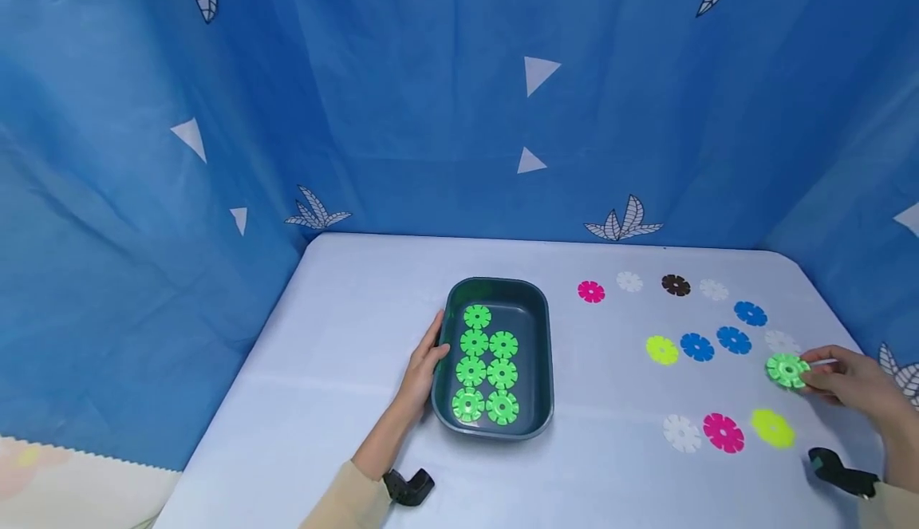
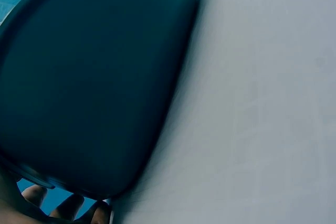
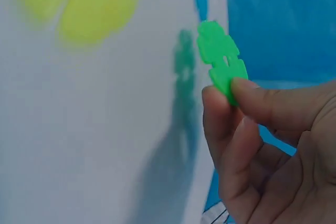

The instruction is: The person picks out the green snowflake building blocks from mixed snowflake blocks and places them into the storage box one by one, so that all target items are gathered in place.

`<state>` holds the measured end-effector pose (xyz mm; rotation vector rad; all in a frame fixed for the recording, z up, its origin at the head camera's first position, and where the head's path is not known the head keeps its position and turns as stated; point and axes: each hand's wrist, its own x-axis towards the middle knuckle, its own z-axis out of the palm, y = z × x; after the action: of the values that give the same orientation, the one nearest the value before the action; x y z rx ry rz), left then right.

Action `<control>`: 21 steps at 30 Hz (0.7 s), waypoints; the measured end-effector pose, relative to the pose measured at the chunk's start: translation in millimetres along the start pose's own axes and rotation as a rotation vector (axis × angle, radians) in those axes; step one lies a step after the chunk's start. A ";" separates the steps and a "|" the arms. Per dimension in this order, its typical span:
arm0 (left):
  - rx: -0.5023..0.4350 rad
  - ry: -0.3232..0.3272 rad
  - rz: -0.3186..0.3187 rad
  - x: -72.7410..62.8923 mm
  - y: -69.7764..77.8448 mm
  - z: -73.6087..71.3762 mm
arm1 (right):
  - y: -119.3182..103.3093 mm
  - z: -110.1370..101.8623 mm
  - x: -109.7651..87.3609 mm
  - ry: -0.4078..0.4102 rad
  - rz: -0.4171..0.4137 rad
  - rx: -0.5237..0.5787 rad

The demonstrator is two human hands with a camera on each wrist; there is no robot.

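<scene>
My left hand grips the left wall of a dark blue-grey rectangular tray, thumb over the rim and fingers along the outside. Inside the tray, several green notched discs lie flat in two columns. At the right of the table, my right hand pinches another green notched disc between thumb and fingertips, holding it above the white surface. A thin white sliver shows between the fingers in the head view; I cannot tell what it is. In the left wrist view the tray's outer side hides most of the hand.
Loose notched discs lie right of the tray: pink, brown, white, blue and yellow. The white table ends at a blue printed curtain behind. Black wrist straps show on both arms.
</scene>
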<state>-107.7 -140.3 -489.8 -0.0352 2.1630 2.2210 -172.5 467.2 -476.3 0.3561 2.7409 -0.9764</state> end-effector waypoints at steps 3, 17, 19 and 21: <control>0.006 0.001 0.002 -1.0 -0.4 -0.4 | -23.8 -0.7 -7.8 0.017 -0.084 -0.012; 0.018 0.010 -0.013 -2.8 -2.1 -3.3 | -174.6 31.2 -8.0 -0.145 -0.335 0.051; 0.019 0.008 -0.012 -1.1 -1.0 -2.5 | -195.6 37.1 -6.0 -0.172 -0.353 0.051; 0.012 0.002 -0.008 0.2 -0.3 -1.5 | -215.0 44.0 -5.6 -0.195 -0.378 0.057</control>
<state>-107.9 -141.8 -490.1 -0.0460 2.1739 2.2044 -225.4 276.7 -381.1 -0.2491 2.6535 -1.1100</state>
